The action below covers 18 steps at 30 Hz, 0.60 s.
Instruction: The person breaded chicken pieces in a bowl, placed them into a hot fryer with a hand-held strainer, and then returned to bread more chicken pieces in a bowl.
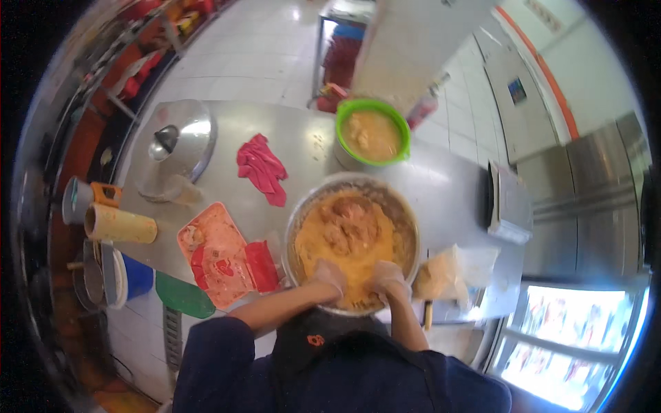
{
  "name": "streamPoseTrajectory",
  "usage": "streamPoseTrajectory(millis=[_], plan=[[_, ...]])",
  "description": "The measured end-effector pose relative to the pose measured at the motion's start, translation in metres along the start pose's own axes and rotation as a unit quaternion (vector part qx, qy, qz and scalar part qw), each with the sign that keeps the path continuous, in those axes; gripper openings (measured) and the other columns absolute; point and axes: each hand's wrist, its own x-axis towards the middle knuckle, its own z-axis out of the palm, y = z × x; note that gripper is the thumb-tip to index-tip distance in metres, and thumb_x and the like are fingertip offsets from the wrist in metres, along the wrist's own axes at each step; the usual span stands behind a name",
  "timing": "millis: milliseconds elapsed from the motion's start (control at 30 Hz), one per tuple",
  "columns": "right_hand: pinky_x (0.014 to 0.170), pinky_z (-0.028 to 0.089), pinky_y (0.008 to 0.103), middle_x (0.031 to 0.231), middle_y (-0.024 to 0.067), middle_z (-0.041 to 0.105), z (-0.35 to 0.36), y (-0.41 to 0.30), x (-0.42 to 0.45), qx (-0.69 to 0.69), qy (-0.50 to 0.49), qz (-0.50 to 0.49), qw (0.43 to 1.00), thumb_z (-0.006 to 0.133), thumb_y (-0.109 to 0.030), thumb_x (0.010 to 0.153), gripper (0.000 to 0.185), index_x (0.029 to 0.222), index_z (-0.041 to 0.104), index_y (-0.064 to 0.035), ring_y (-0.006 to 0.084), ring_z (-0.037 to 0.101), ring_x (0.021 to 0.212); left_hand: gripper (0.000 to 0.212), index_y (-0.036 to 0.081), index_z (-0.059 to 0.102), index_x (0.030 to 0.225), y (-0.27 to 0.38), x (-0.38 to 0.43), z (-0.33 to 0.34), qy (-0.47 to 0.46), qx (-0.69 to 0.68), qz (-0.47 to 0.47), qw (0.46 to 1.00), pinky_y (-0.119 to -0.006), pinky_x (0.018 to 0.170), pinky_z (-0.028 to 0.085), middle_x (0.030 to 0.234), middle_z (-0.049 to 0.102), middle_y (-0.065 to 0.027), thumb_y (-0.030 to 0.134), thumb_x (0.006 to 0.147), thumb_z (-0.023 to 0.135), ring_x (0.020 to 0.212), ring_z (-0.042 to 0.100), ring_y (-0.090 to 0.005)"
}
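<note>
A large round metal bowl (416, 227) stands at the table's near edge, holding a yellow-orange powder or breading (310, 227). Pieces of raw meat (353, 224) are heaped on it towards the bowl's far side. My left hand (329, 279), in a thin clear glove, is sunk partly into the coating at the near left. My right hand (390, 279), gloved the same way, is in the bowl at the near right. The fingers of both hands are largely hidden, so what they hold cannot be told. Both hands are apart from the meat heap.
Beyond the bowl, a green-rimmed basin (372, 131) holds cloudy liquid and pieces. To the left are a pink tray (222, 253), a red cloth (262, 168) and a metal lid (181, 139). A plastic bag (449, 273) lies close on the right of the steel table (454, 196).
</note>
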Motion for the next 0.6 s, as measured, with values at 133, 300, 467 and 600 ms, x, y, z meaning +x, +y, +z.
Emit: streamPoseTrajectory(millis=[133, 300, 467, 600], plan=[[0.084, 0.062, 0.0484, 0.096, 0.0268, 0.077, 0.027, -0.001, -0.001, 0.05, -0.098, -0.025, 0.994, 0.08, -0.035, 0.079, 0.036, 0.091, 0.082, -0.0013, 0.0391, 0.078, 0.096, 0.032, 0.01, 0.084, 0.109, -0.016, -0.008, 0.007, -0.009, -0.067, 0.013, 0.998, -0.047, 0.085, 0.061, 0.113, 0.08, -0.0174, 0.03, 0.097, 0.062, 0.107, 0.078, -0.0343], [0.084, 0.062, 0.0456, 0.113, 0.0272, 0.077, -0.027, -0.011, -0.014, 0.168, -0.168, 0.014, 0.971, 0.074, -0.029, 0.081, 0.039, 0.105, 0.081, 0.0002, 0.0404, 0.077, 0.104, 0.042, 0.005, 0.081, 0.108, -0.044, -0.03, -0.009, 0.026, -0.122, 0.014, 0.992, -0.052, 0.089, 0.06, 0.11, 0.078, -0.0233, 0.042, 0.096, 0.063, 0.104, 0.076, -0.0414], [0.091, 0.059, 0.0498, 0.111, 0.0233, 0.077, 0.0, 0.003, -0.024, 0.223, 0.099, -0.032, 0.969, 0.078, -0.036, 0.084, 0.039, 0.108, 0.075, -0.0052, 0.0399, 0.075, 0.104, 0.05, 0.001, 0.077, 0.106, -0.04, -0.044, 0.024, 0.164, -0.279, -0.033, 0.946, -0.054, 0.093, 0.058, 0.108, 0.076, -0.0273, 0.045, 0.099, 0.056, 0.102, 0.075, -0.0432], [0.097, 0.057, 0.0518, 0.115, 0.022, 0.075, -0.011, -0.024, -0.023, 0.103, 0.02, -0.037, 0.994, 0.083, -0.035, 0.081, 0.042, 0.114, 0.074, -0.0108, 0.0424, 0.07, 0.112, 0.036, 0.006, 0.076, 0.107, -0.033, -0.066, 0.022, 0.203, -0.239, -0.066, 0.947, -0.058, 0.084, 0.059, 0.098, 0.076, -0.0263, 0.031, 0.105, 0.05, 0.092, 0.076, -0.0445]])
